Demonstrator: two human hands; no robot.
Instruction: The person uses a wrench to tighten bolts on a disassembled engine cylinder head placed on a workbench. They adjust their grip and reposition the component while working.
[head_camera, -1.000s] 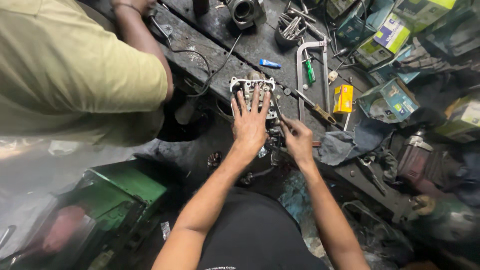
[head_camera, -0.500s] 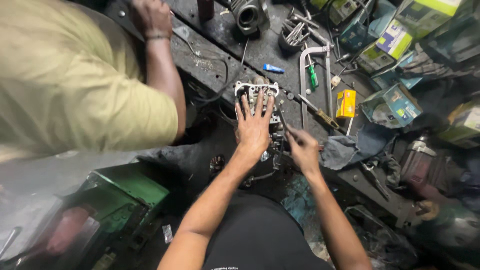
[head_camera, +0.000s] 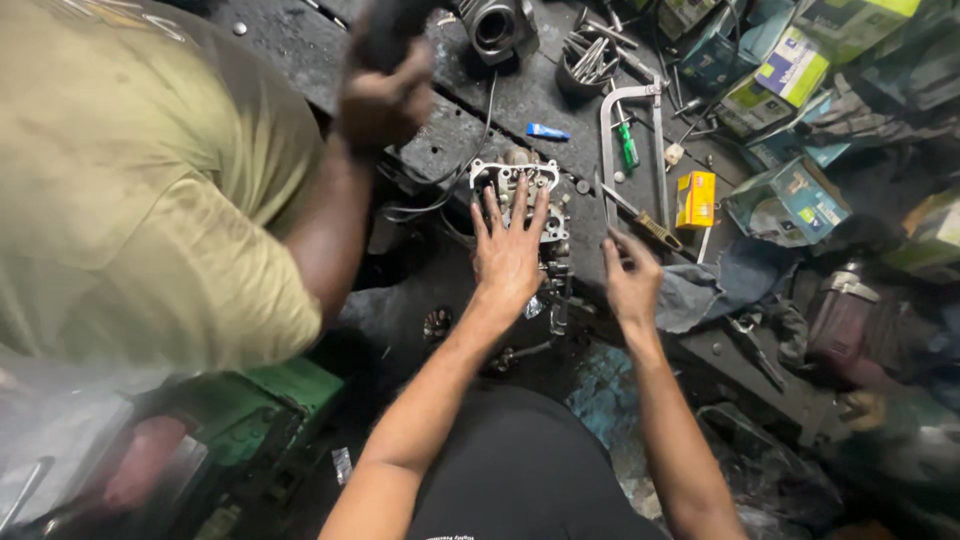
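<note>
My left hand (head_camera: 510, 252) lies flat, fingers spread, on a grey metal engine part (head_camera: 516, 176) at the edge of a dark, greasy bench (head_camera: 480, 120). My right hand (head_camera: 630, 280) hovers just right of it, fingertips drawn together beside a wooden-handled screwdriver (head_camera: 652, 228). Whether it pinches a thin tool is unclear. A silver hacksaw frame (head_camera: 632, 92) lies just beyond the right hand.
Another person in an olive shirt (head_camera: 130, 180) stands at the left, one hand (head_camera: 385, 95) gripping a dark object above the bench. Also on the bench are a blue tube (head_camera: 548, 131), a green screwdriver (head_camera: 628, 146), a yellow box (head_camera: 696, 198) and a blue cloth (head_camera: 715, 282). A green crate (head_camera: 260, 405) sits below.
The other person's hand has moved right over the bench and closed on a dark object. My left hand stays on the engine part; my right hand shifted slightly right.
</note>
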